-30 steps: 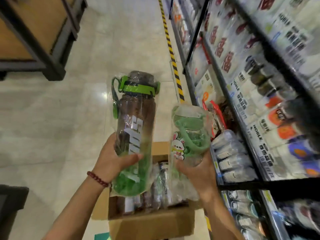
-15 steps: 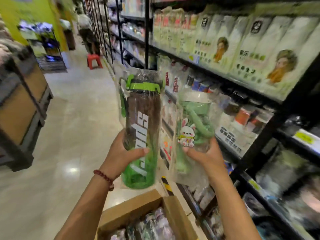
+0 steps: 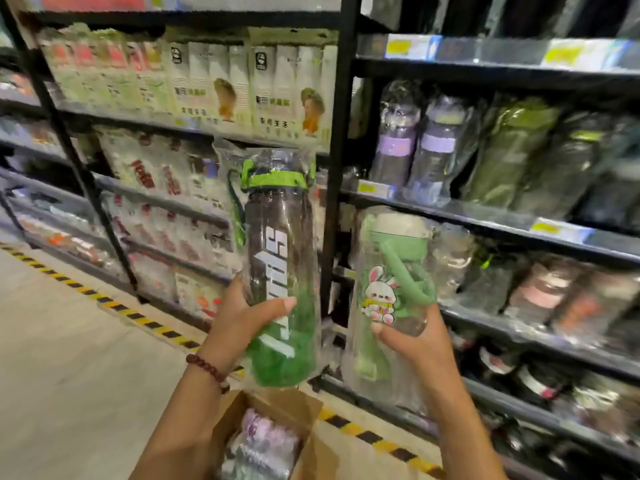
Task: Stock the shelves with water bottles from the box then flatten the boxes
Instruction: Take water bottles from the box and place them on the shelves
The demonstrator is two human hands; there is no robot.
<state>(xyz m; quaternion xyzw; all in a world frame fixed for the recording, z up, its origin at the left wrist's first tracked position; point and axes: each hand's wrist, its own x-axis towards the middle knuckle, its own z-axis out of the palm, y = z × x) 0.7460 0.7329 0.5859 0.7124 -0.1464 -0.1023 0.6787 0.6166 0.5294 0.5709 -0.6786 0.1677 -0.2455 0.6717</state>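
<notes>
In front of the black shelves, the person holds two bagged water bottles upright at chest height, one in each hand. The left hand grips the tall dark bottle low on its body, thumb across the front and fingers curled round the back; it has a green lid and green base and sits in a loose clear bag. The right hand grips the small clear bottle from underneath, fingers wrapped round its bottom; this one has a white cap, a green strap and a rabbit picture, and is also bagged. The two bottles are near each other but apart, both just in front of the shelf post. Below, between the forearms, the open cardboard box stands on the floor with more wrapped bottles inside.

Both bottles look empty, so they should be light and stiff. The slippery part is the plastic wrap, which can slide over the bottle beneath it, so a firm hold round the body, squeezing through the bag, seems safer than pinching the loose plastic at the top. Similar wrapped bottles already stand on the shelf levels to the right, purple ones higher up and pale ones behind the small bottle, so each will likely go beside its match. Setting them down base first should keep them from tipping their neighbours.
</notes>
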